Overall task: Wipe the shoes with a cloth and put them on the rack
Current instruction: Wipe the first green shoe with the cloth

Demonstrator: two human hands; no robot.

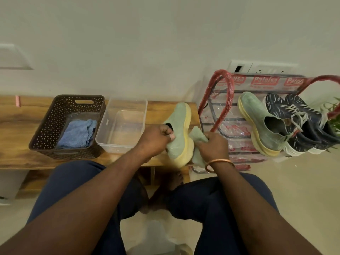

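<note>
Left hand [156, 139] grips the green shoe [179, 126] by its collar above the right edge of the desk [22, 122], while the right hand [214, 145] clutches the green cloth [197, 136] at the yellow sole [188, 144], so it seems best to steady the shoe and wipe along the sole in firm strokes.

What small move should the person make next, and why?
Probably slide the green cloth, gripped in the right hand, along the yellow sole of the green shoe held by the left hand: the cloth lies against it.
</note>
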